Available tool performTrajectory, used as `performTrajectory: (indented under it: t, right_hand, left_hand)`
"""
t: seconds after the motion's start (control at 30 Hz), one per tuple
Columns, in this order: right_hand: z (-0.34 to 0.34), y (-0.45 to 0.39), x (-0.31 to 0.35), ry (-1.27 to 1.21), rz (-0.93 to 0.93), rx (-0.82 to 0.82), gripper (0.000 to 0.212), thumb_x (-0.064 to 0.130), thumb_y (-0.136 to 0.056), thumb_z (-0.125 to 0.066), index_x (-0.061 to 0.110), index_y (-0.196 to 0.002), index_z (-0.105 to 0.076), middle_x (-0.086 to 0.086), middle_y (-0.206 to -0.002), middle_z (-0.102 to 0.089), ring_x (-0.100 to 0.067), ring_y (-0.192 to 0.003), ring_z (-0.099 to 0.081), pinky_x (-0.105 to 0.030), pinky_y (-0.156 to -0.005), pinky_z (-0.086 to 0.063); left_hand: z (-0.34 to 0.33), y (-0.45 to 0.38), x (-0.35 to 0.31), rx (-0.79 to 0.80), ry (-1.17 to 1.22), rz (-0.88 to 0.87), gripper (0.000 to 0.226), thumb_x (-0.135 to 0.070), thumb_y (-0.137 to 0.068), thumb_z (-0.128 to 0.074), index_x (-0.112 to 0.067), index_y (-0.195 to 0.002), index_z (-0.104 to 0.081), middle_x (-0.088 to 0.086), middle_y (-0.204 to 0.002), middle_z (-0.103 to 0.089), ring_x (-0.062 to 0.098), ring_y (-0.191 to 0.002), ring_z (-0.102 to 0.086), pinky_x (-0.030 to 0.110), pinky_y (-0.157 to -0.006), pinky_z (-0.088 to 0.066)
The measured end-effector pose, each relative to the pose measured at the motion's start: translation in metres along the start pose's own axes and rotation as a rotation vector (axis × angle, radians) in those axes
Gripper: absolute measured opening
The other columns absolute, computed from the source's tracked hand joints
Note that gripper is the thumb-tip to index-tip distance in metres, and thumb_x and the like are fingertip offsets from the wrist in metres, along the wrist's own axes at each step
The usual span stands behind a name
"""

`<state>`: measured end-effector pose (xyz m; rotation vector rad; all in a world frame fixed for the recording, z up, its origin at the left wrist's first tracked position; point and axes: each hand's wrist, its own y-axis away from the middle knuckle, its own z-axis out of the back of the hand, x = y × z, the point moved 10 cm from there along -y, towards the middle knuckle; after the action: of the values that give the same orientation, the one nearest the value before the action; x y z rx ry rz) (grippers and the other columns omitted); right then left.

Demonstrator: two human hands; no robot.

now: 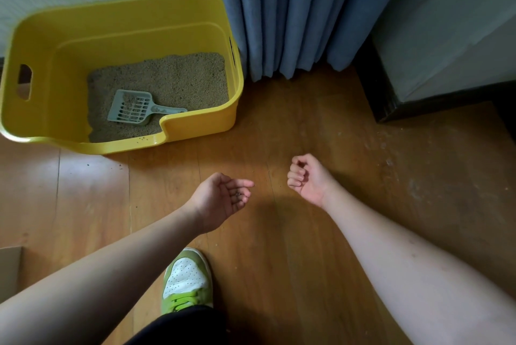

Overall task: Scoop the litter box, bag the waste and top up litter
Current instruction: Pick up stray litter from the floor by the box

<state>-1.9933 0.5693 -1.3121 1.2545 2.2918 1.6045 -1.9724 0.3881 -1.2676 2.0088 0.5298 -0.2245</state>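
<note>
A yellow litter box (195, 133) stands on the wooden floor at the upper left, against the wall. Beige litter (181, 76) covers its bottom. On the litter near the front wall lies a grey slotted scoop (134, 108), its handle pointing right. My left hand (220, 199) hovers over the floor in front of the box, palm up and loosely cupped, with a few dark grains (238, 194) resting on its fingers. To its right my right hand (307, 179) has its fingers curled in towards the palm; nothing shows inside it.
A blue curtain (301, 9) hangs to the floor right of the box. A dark-based piece of furniture (391, 104) fills the upper right. My green and white shoe (187, 280) is at the bottom centre. A few stray grains (120, 168) dot the floor.
</note>
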Motion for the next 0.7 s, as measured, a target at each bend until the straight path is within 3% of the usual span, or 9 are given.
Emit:
performTrajectory:
  t: [0.1,0.23,0.33,0.43,0.53,0.7]
  right_hand:
    - [0.000,0.002,-0.007,0.050,-0.015,0.027,0.024,0.018,-0.093,-0.039,0.012,-0.071,-0.045,0.000,-0.057,-0.034,-0.011,-0.049,-0.028,-0.023,-0.045,-0.023]
    - [0.013,0.006,0.003,0.163,0.075,-0.139,0.028,0.020,-0.096,-0.037,0.007,-0.077,-0.054,-0.006,-0.068,-0.048,-0.012,-0.054,-0.037,-0.023,-0.048,-0.026]
    - [0.021,0.009,0.020,0.483,0.161,-0.319,0.033,0.032,-0.099,-0.041,0.011,-0.083,-0.060,-0.004,-0.074,-0.053,-0.014,-0.062,-0.047,-0.022,-0.055,-0.039]
    - [0.014,0.008,0.037,0.891,0.276,-0.393,0.032,0.039,-0.100,-0.042,0.016,-0.109,-0.063,0.000,-0.098,-0.061,-0.018,-0.090,-0.058,-0.029,-0.079,-0.049]
    - [-0.002,0.007,0.044,1.257,0.462,-0.387,0.032,0.036,-0.097,-0.052,0.016,-0.121,-0.058,-0.001,-0.117,-0.061,-0.019,-0.105,-0.059,-0.021,-0.076,-0.044]
    - [-0.007,0.004,0.038,1.371,0.531,-0.445,0.026,0.034,-0.091,-0.063,0.019,-0.112,-0.060,-0.002,-0.117,-0.060,-0.020,-0.103,-0.060,-0.022,-0.073,-0.043]
  left_hand:
    - [-0.004,0.001,0.000,-0.003,0.017,-0.010,0.051,-0.020,-0.094,-0.024,0.008,-0.103,-0.066,0.017,-0.080,-0.063,0.023,-0.074,-0.059,0.030,-0.076,-0.049]
    - [-0.002,0.002,0.003,-0.032,0.053,-0.019,0.052,-0.021,-0.096,-0.023,0.009,-0.106,-0.065,0.023,-0.096,-0.069,0.028,-0.088,-0.068,0.032,-0.085,-0.054]
    - [0.000,0.002,0.004,-0.042,0.088,-0.016,0.054,-0.022,-0.097,-0.022,0.010,-0.113,-0.062,0.028,-0.110,-0.067,0.032,-0.099,-0.069,0.034,-0.087,-0.056]
    - [0.003,0.002,0.005,-0.049,0.094,-0.013,0.054,-0.022,-0.097,-0.022,0.011,-0.114,-0.062,0.029,-0.112,-0.066,0.032,-0.100,-0.069,0.033,-0.083,-0.058]
    - [0.006,0.004,0.003,-0.053,0.090,-0.013,0.054,-0.022,-0.096,-0.022,0.011,-0.113,-0.062,0.029,-0.110,-0.067,0.032,-0.099,-0.069,0.032,-0.082,-0.059]
    - [0.014,0.008,-0.005,-0.058,0.077,-0.034,0.054,-0.021,-0.095,-0.022,0.010,-0.113,-0.062,0.027,-0.107,-0.068,0.031,-0.097,-0.069,0.031,-0.078,-0.059]
